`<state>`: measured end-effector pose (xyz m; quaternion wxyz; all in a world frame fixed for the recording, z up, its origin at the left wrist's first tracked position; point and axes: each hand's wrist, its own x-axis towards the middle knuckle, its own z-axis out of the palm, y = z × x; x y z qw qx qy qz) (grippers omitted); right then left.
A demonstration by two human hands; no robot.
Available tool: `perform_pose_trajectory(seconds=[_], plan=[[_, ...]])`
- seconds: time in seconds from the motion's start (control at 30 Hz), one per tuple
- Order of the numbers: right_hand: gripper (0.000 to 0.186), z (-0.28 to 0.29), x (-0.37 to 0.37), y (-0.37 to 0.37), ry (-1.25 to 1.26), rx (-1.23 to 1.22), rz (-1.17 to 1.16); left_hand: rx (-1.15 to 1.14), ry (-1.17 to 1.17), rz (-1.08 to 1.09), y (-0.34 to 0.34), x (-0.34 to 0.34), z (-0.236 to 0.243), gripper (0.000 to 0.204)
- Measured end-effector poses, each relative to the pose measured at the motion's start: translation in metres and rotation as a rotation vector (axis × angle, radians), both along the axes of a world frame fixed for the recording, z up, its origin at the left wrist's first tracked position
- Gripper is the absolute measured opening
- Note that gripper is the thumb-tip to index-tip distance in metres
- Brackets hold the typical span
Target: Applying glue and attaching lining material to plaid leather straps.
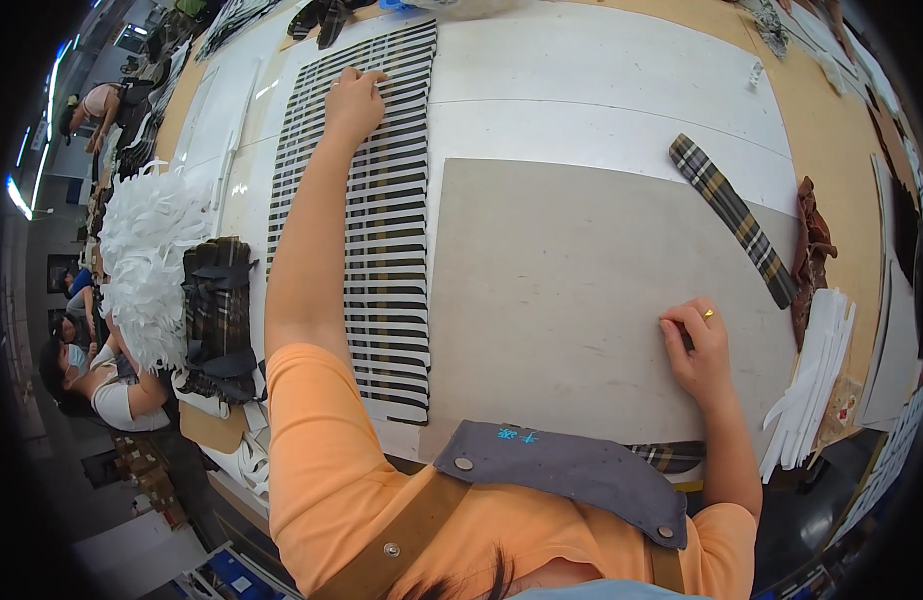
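Observation:
My left arm reaches far over a long row of overlapping plaid fabric pieces with white strips (pixel 386 270). Near the row's far end, my left hand (pixel 355 105) is closed, its fingertips down at the pieces; what they grip is hidden. Above the right part of a grey board (pixel 551 290), my right hand (pixel 699 350) is closed, fingers curled toward the thumb, with nothing visible in it. A single curved plaid fabric strip (pixel 731 220) lies beyond that hand, across the board's far right edge. Another plaid piece (pixel 669 457) shows at the near edge, partly covered by my apron.
On the left are a heap of white strips (pixel 146 260) and a tied dark plaid bundle (pixel 218 310). White paper-like strips (pixel 811 375) and crumpled brown cloth (pixel 813 245) lie along the right side. Other people (pixel 121 385) work farther left.

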<state>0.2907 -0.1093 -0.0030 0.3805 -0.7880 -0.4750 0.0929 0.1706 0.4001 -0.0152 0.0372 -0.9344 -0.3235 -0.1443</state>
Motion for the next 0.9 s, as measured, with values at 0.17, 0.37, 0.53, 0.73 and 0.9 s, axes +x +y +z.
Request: perform_pose_trajectory(seconds=[0.17,0.37,0.53,0.73,0.9], plan=[[0.005,0.000,-0.001,-0.001,0.017,0.003,-0.008,0.040,0.046,0.049,0.003,0.011,0.000,0.033],[0.006,0.001,0.001,0.000,0.001,-0.004,0.005,-0.016,0.120,0.143,0.002,0.020,0.001,0.039],[0.006,0.000,0.002,0.001,0.010,-0.003,0.004,-0.049,0.161,0.174,0.003,0.027,0.008,0.040],[0.007,0.002,0.003,0.004,0.005,0.002,0.007,-0.085,0.174,0.183,0.013,0.035,0.006,0.042],[0.007,0.002,0.000,0.000,0.007,0.007,0.007,-0.072,0.157,0.216,0.013,0.036,0.001,0.046]])
